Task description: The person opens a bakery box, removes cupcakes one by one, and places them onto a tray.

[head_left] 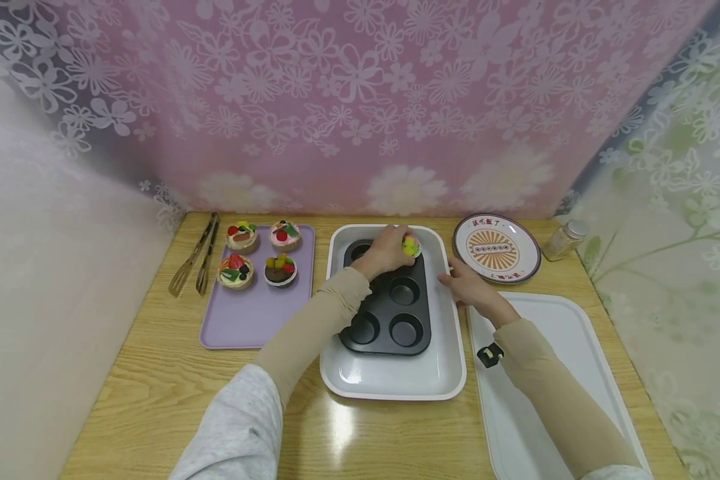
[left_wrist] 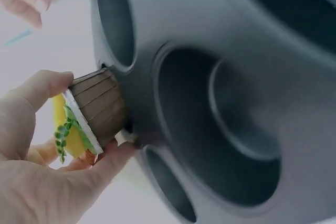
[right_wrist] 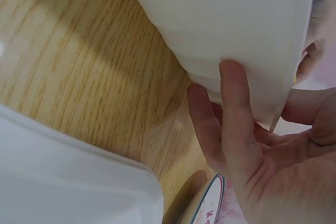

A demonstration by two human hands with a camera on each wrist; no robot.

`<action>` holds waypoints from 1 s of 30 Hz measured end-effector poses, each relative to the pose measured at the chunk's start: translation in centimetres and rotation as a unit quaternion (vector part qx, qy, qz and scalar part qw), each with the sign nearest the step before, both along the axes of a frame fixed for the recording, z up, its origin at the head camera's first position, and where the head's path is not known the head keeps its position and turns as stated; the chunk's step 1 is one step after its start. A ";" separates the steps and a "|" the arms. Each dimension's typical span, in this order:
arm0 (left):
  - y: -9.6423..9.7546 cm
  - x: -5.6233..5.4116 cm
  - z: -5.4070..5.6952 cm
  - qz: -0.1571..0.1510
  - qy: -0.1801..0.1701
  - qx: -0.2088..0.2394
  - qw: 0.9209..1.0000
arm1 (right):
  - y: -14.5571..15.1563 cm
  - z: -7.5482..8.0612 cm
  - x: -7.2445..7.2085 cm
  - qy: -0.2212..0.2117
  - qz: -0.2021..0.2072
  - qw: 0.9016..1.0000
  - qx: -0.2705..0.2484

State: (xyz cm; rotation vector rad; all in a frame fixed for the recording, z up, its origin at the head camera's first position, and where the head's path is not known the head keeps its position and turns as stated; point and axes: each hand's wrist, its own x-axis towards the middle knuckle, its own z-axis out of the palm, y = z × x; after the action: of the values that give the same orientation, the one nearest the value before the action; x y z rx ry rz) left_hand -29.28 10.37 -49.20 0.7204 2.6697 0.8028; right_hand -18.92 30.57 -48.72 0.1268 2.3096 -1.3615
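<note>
In my left hand (head_left: 385,253) is a small cupcake (head_left: 411,245) topped with yellow and green. The left wrist view shows thumb and fingers pinching its brown pleated cup (left_wrist: 100,103), tilted sideways close over a hole of the dark muffin tin (head_left: 384,317). That tin lies inside a deep white tray (head_left: 390,381); its far holes are partly hidden by my hand and sleeve. My right hand (head_left: 474,291) grips the white tray's right side, thumb over the rim and fingers against the outer wall (right_wrist: 210,19).
A purple tray (head_left: 258,323) with several decorated tarts and cupcakes (head_left: 280,270) lies at left, beside metal tongs (head_left: 192,260). Back right are a patterned plate (head_left: 497,248) and a small jar (head_left: 566,240). A flat white tray (head_left: 552,407) lies under my right forearm. Curtained walls enclose the table.
</note>
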 end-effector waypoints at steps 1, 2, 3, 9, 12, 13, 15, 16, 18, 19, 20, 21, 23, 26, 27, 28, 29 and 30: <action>-0.1 -0.1 0.2 0.001 -0.004 0.012 1.000 | 0.0 0.0 0.0 -0.001 0.001 1.000 0.000; -0.2 -0.2 0.3 0.001 -0.006 0.026 1.000 | -0.1 0.0 0.0 -0.003 0.000 1.000 0.001; -0.4 -0.2 0.5 0.001 -0.007 0.035 0.999 | -0.1 0.0 0.0 -0.004 0.000 1.000 0.002; -0.9 0.2 1.9 0.006 -0.007 0.078 0.997 | 0.1 -0.2 -0.2 -0.006 0.008 1.000 -0.002; -1.2 0.5 2.8 0.008 0.001 0.081 0.997 | 0.3 -0.2 -0.3 -0.007 0.009 1.000 -0.005; -1.3 0.6 3.1 0.008 0.005 0.079 0.997 | 0.3 -0.2 -0.3 -0.008 0.008 1.000 -0.005; -1.5 0.8 3.8 0.008 0.013 0.073 0.997 | 0.3 -0.2 -0.3 -0.006 0.009 1.000 -0.001; -1.6 0.8 4.1 0.009 0.015 0.070 0.997 | 0.3 -0.1 -0.3 -0.006 0.009 1.000 0.001; -1.9 1.0 4.8 0.012 0.020 0.067 0.997 | 0.3 0.0 -0.2 -0.004 0.011 1.000 0.004; -2.1 1.1 5.0 0.013 0.019 0.069 0.997 | 0.4 0.0 -0.1 -0.004 0.011 1.000 0.005; -2.2 1.2 5.3 0.014 0.017 0.072 0.997 | 0.4 0.0 0.0 -0.005 0.010 1.000 0.005; -2.4 1.3 5.6 0.015 0.016 0.073 0.997 | 0.4 0.0 0.0 -0.005 0.010 1.000 0.005; -2.8 1.5 6.3 0.014 0.018 0.081 0.997 | 0.5 0.0 0.1 -0.005 0.009 1.000 0.005; -4.0 2.0 7.5 0.014 0.017 0.095 0.995 | 0.6 0.0 0.0 -0.006 0.012 1.000 0.004; -4.4 2.1 7.9 0.017 0.016 0.100 0.995 | 0.6 0.1 0.0 -0.006 0.013 1.000 0.006; -4.9 2.2 8.3 0.018 0.016 0.106 0.994 | 0.6 0.1 -0.1 -0.006 0.014 1.000 0.007; -5.3 2.4 8.7 0.020 0.013 0.112 0.993 | 0.6 0.1 -0.2 -0.007 0.013 1.000 0.008; -5.8 2.6 9.0 0.022 0.014 0.116 0.993 | 0.5 0.2 -0.3 -0.007 0.015 1.000 0.011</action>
State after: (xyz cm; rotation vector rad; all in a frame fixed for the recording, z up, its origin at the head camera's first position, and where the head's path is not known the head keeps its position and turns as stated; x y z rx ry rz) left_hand -26.70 4.57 -40.18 0.7331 2.6510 1.1376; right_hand -19.22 31.11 -48.55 0.1082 2.3067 -1.3175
